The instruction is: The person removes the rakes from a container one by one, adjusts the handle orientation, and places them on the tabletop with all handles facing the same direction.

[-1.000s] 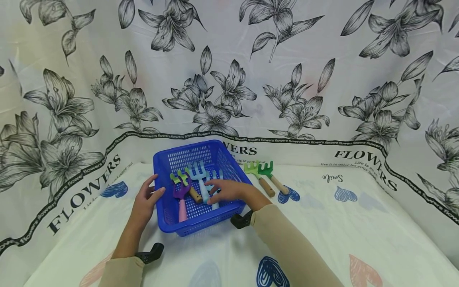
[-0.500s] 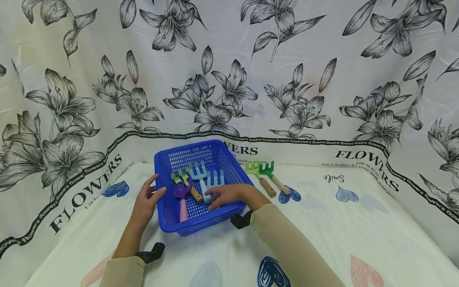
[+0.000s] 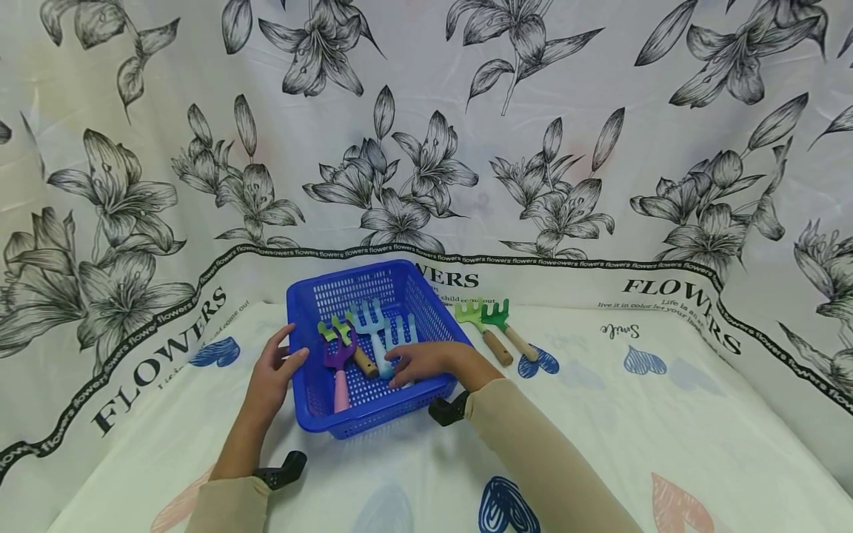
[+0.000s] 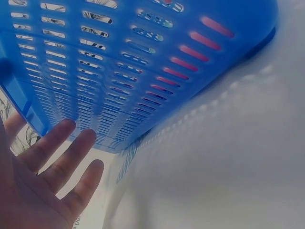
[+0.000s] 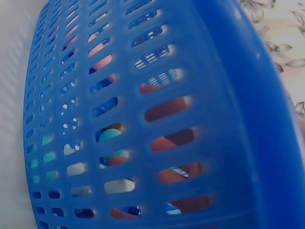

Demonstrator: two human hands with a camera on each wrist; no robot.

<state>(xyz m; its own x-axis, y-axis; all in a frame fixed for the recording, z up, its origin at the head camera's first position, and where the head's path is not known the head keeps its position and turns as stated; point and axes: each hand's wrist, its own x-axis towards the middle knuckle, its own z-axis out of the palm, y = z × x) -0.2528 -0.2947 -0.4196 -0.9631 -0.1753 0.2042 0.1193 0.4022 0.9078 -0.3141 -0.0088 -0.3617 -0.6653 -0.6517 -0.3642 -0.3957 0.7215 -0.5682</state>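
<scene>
A blue perforated plastic basket (image 3: 373, 422) holds several small hand rakes. My left hand (image 3: 269, 370) grips its left rim, thumb over the edge; in the left wrist view several fingers (image 4: 66, 162) extend along the outside wall. My right hand (image 3: 423, 363) reaches in over the near right side. Its fingers curl at the handle of the right-hand light blue rake (image 3: 401, 332), mostly covering that handle. Beside it lie another light blue rake (image 3: 369, 322), a light green rake with a wooden handle (image 3: 363, 363) and a purple fork-like tool with a pink handle (image 3: 340, 389).
Right of the basket, a light green rake (image 3: 489, 337) and a dark green rake (image 3: 513, 337) with wooden handles lie on the white heart-printed cloth (image 3: 600, 429). A flower-printed curtain (image 3: 426, 148) stands behind. The basket wall (image 5: 119, 95) fills most of the right wrist view.
My right hand has shifted slightly down and right, uncovering the right-hand light blue rake's tines, and its fingers have drawn together at the handle. The left hand and basket stay put.
</scene>
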